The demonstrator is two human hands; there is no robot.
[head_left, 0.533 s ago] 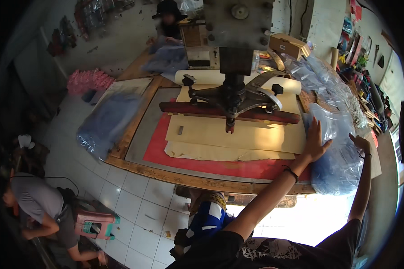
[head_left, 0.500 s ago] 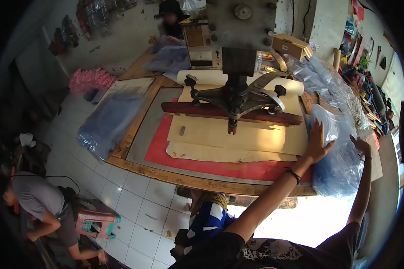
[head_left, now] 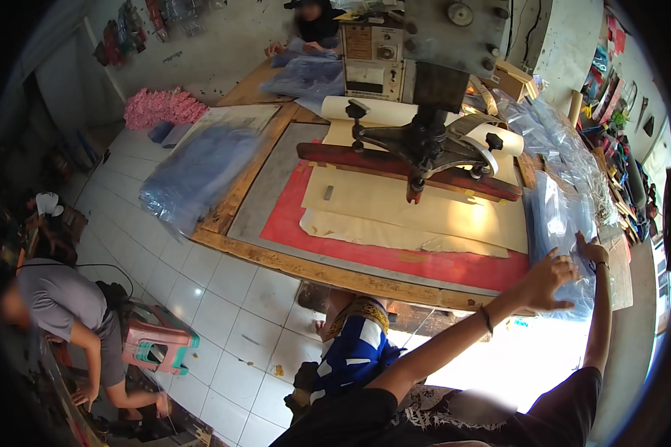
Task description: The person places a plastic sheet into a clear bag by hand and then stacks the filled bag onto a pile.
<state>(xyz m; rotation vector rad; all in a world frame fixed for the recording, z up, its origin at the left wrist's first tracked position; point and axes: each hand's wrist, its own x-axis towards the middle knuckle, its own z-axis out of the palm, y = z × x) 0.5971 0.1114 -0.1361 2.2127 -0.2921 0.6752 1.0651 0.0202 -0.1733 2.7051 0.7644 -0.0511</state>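
At the right end of the worktable, a stack of clear bluish plastic sheets hangs a little over the front edge. My left hand is over the stack's near left side, fingers spread and nothing in them. By the stack's right edge is my right hand, a finger stretched out against the plastic; its other fingers are partly hidden. Left of the hands stands a press with a long dark red bar on a black bracket. Beneath the bar, tan sheets lie on a red sheet.
More plastic sheets lie at the table's left end, and a plastic heap fills the back right. A person handles plastic behind the press. Another person bends by a pink stool at lower left.
My left hand has come back toward me from the plastic stack, its fingers spreading. My right hand has shifted slightly nearer. The view has turned a little left.
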